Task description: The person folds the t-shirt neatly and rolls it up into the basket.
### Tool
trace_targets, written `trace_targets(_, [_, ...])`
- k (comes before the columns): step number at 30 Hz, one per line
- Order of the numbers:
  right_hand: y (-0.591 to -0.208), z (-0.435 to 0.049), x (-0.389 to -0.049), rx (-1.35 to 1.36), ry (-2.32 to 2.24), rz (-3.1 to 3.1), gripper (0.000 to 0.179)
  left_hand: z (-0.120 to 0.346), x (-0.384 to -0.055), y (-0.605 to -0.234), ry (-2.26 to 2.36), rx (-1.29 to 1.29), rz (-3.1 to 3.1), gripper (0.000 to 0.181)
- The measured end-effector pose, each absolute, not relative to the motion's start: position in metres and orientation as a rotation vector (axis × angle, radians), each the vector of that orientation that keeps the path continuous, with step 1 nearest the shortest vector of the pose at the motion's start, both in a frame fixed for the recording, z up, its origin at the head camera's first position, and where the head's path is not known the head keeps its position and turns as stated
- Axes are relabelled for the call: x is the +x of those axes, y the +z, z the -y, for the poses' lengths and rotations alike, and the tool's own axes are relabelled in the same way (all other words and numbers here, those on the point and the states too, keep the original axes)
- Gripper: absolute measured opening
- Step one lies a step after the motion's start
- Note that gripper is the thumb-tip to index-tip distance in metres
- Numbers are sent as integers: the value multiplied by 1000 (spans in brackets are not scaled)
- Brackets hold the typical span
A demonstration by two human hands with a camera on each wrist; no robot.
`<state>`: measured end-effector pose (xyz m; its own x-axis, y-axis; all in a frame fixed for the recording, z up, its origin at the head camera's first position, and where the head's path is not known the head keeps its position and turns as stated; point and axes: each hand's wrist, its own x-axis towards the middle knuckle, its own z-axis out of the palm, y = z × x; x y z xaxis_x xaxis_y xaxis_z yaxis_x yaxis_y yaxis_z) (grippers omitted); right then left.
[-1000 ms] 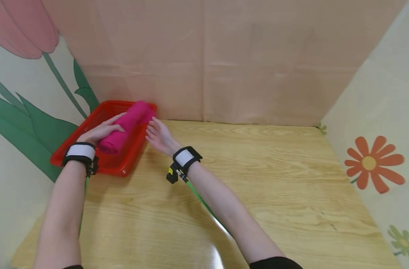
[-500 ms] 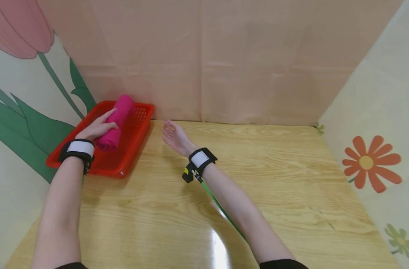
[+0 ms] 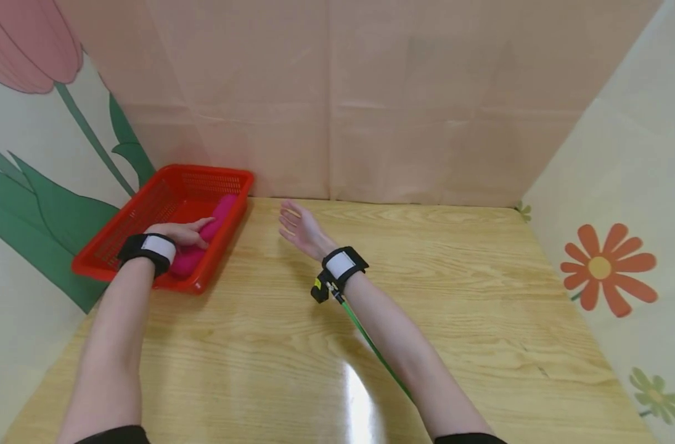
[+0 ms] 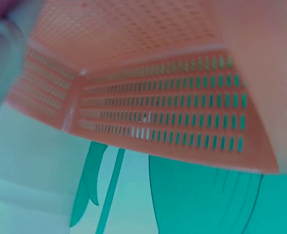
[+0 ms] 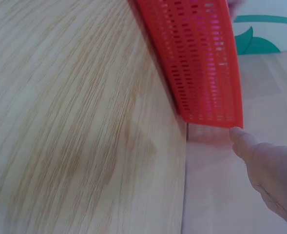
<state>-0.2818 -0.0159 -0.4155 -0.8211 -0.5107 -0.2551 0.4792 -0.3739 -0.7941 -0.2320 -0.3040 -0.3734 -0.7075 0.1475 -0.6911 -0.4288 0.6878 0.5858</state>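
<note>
A bright pink rolled cloth, apparently a towel [image 3: 223, 209], lies inside the red plastic basket [image 3: 226, 237], lengthwise along its right wall. My left hand [image 3: 179, 233] reaches into the basket and holds the roll at its middle, thumb and a finger spread over it. In the left wrist view, the basket's slotted wall [image 4: 158, 109] fills much of the picture, and only a blurred bit of hand [image 4: 2, 53] shows at the edge. My right hand [image 3: 305, 231] hovers right of the basket with relaxed fingers and nothing in it.
The basket stands at the back left of the wood-grain table [image 3: 454, 308], close to the left wall panel with its painted tulip [image 3: 32, 43]. A pinkish-brown sheet [image 3: 398, 111] covers the back. On the right stands a panel with painted flowers [image 3: 600, 267].
My left hand has lowered the rolled towel into the basket and laid it against the right wall. The right hand has moved away from the towel, to the right.
</note>
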Motion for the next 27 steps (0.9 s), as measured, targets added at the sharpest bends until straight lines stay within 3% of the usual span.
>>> trace_targets(9, [-421,-2,-285,-87,-2161,-1313,56,291,-217,-365,1030,-211,-2089,85])
trace_targets(21, [-428,-26,-291,-47,-2143,-1395,52,283,-207,-371,1118,-425,-2104,88])
trace_targets(27, [-428,-57,-301,-141,-2070,-1532,55,288,-228,-370,798,-44,-2385,76])
